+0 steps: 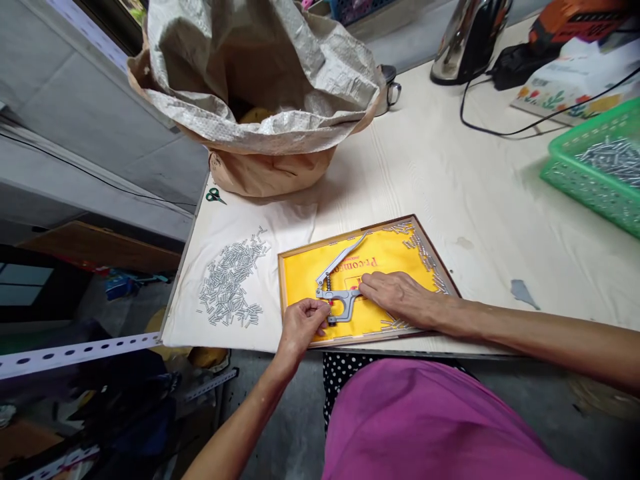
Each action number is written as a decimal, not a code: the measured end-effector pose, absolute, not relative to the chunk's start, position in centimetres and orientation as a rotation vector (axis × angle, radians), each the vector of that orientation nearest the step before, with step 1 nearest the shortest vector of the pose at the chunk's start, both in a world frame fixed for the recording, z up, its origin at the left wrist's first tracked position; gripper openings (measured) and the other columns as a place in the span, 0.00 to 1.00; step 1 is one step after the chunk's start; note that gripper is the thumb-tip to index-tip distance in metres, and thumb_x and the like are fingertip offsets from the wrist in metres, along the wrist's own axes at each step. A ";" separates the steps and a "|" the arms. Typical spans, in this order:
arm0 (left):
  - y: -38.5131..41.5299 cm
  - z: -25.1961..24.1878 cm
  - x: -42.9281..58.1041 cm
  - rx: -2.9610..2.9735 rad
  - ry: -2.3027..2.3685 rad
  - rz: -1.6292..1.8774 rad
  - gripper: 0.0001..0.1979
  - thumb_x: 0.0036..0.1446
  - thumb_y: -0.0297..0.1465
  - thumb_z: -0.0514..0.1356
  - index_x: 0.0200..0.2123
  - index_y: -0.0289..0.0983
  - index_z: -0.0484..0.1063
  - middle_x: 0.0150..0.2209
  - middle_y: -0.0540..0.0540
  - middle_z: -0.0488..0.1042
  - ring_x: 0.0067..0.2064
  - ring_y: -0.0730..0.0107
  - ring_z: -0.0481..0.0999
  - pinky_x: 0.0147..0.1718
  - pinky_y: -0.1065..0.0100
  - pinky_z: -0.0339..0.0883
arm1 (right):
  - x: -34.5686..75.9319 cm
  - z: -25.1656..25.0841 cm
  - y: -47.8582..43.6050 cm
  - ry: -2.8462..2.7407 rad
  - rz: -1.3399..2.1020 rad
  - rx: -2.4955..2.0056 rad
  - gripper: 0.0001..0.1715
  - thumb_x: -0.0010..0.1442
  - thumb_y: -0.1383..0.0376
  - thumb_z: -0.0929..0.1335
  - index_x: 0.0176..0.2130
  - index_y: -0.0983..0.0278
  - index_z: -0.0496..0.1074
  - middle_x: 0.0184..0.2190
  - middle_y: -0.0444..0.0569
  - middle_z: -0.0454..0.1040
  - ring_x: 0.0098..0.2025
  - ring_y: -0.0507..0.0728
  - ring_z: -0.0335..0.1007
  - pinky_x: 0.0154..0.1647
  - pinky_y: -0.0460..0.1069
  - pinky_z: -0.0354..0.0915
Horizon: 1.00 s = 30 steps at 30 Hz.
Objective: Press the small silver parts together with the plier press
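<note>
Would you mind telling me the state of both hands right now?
Left hand: at the jaws of the grey tool; whether it holds anything cannot be told.
Right hand: closed on that tool's handle.

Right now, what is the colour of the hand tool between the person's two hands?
The hand tool is mainly grey; the head view shows it best.

Soft light brightens the tabletop (425,180) while the lower left stays dim

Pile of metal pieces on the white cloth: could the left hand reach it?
Probably yes: the left hand, at the pliers, is nearby, with only the tray's low rim apparently between it and the pile.
</note>
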State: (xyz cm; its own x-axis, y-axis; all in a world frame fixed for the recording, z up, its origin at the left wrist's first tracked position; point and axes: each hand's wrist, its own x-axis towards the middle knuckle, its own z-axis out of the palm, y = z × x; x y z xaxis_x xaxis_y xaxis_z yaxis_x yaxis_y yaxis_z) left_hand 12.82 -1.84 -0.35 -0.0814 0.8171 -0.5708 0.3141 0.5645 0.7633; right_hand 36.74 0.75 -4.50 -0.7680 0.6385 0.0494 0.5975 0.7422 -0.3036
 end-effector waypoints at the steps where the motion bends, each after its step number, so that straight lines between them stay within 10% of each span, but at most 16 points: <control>1: -1.9 -0.4 12.9 0.951 1.666 0.544 0.16 0.45 0.40 0.71 0.27 0.33 0.75 0.18 0.51 0.72 0.20 0.76 0.70 0.19 0.75 0.67 | 36.7 -4.5 0.8 -2.795 0.416 -0.997 0.13 0.66 0.75 0.59 0.46 0.63 0.66 0.40 0.52 0.71 0.40 0.57 0.65 0.32 0.50 0.57; 22: -1.3 -0.1 13.5 0.957 1.767 0.400 0.07 0.51 0.28 0.67 0.25 0.33 0.75 0.18 0.52 0.73 0.19 0.75 0.73 0.23 0.74 0.72 | 36.8 -4.2 1.5 -2.679 0.485 -1.070 0.06 0.66 0.66 0.65 0.45 0.62 0.67 0.47 0.54 0.71 0.45 0.60 0.65 0.40 0.53 0.63; 26: -1.6 -0.6 13.3 0.989 1.776 0.408 0.07 0.52 0.29 0.67 0.24 0.33 0.75 0.18 0.52 0.73 0.20 0.75 0.74 0.23 0.74 0.72 | 37.3 -3.1 4.2 -2.611 0.241 -1.090 0.40 0.53 0.49 0.75 0.58 0.63 0.63 0.64 0.62 0.60 0.58 0.70 0.59 0.51 0.62 0.62; 30: -1.7 -1.1 13.0 1.020 1.776 0.411 0.07 0.52 0.29 0.67 0.25 0.33 0.75 0.19 0.52 0.74 0.20 0.73 0.76 0.24 0.73 0.73 | 37.4 -3.1 6.5 -2.712 0.199 -1.049 0.46 0.52 0.41 0.72 0.58 0.67 0.65 0.57 0.63 0.67 0.58 0.73 0.59 0.52 0.64 0.61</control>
